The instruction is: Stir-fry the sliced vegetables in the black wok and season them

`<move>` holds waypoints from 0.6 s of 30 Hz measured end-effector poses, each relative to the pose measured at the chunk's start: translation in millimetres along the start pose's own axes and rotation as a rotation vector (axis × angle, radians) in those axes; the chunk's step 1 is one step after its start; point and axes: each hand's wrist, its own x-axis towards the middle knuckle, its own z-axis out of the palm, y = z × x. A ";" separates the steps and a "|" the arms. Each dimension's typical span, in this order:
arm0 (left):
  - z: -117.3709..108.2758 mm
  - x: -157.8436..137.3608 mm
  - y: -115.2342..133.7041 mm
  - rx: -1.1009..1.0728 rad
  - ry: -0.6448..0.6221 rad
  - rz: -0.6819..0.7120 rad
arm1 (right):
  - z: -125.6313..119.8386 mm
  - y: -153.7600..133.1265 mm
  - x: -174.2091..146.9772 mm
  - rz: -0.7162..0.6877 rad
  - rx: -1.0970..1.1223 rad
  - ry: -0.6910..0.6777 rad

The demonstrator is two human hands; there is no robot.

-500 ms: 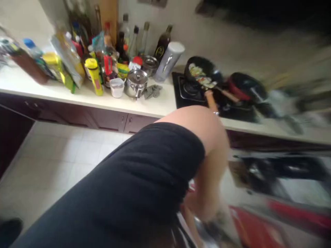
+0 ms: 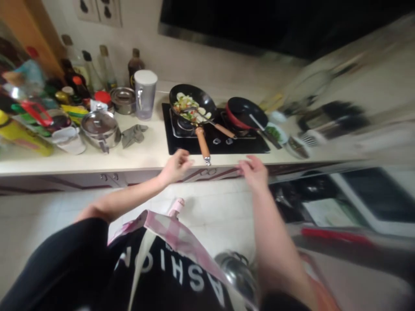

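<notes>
Both hands are up at the counter's (image 2: 142, 157) front edge, empty. The left hand (image 2: 177, 166) hovers with fingers loosely curled, the right hand (image 2: 254, 170) open, palm down. Between them, just beyond, the wok's wooden handle (image 2: 203, 144) pokes over the stove's (image 2: 246, 144) front edge. The wok (image 2: 191, 101) itself sits on the left burner, full of vegetables.
</notes>
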 end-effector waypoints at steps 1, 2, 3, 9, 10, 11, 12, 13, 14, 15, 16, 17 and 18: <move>-3.9 7.4 -13.3 -0.076 0.092 -0.111 | 0.4 -10.3 31.4 -0.049 -0.104 0.008; -4.1 13.2 -26.4 -0.153 0.154 -0.228 | 3.2 -21.0 61.6 -0.096 -0.235 -0.015; -0.3 18.0 -38.3 -0.226 0.158 -0.335 | 8.1 -31.3 89.4 -0.117 -0.270 -0.040; 68.9 53.8 -64.5 -0.573 0.157 -0.556 | 49.4 -59.5 187.3 -0.011 -0.357 -0.473; 79.6 61.1 -62.4 -0.620 0.169 -0.555 | 54.8 -59.7 194.4 0.024 -0.339 -0.556; 88.8 68.1 -59.4 -0.655 0.181 -0.553 | 59.3 -59.9 199.9 0.057 -0.309 -0.632; 96.4 74.4 -56.1 -0.675 0.195 -0.549 | 62.7 -60.6 204.1 0.083 -0.279 -0.705; 102.7 79.9 -52.9 -0.682 0.210 -0.547 | 64.8 -62.3 207.2 0.108 -0.249 -0.783; 107.7 84.4 -50.0 -0.680 0.233 -0.547 | 65.2 -65.2 209.7 0.130 -0.221 -0.859; 111.8 88.1 -47.7 -0.677 0.256 -0.548 | 63.6 -69.2 212.0 0.145 -0.194 -0.927; 114.9 90.9 -45.9 -0.675 0.278 -0.553 | 60.0 -74.3 214.6 0.155 -0.170 -0.985; 117.2 93.1 -44.8 -0.676 0.298 -0.562 | 54.1 -80.4 217.9 0.159 -0.148 -1.032; 118.8 94.7 -44.0 -0.680 0.312 -0.575 | 46.2 -87.1 222.3 0.158 -0.121 -1.063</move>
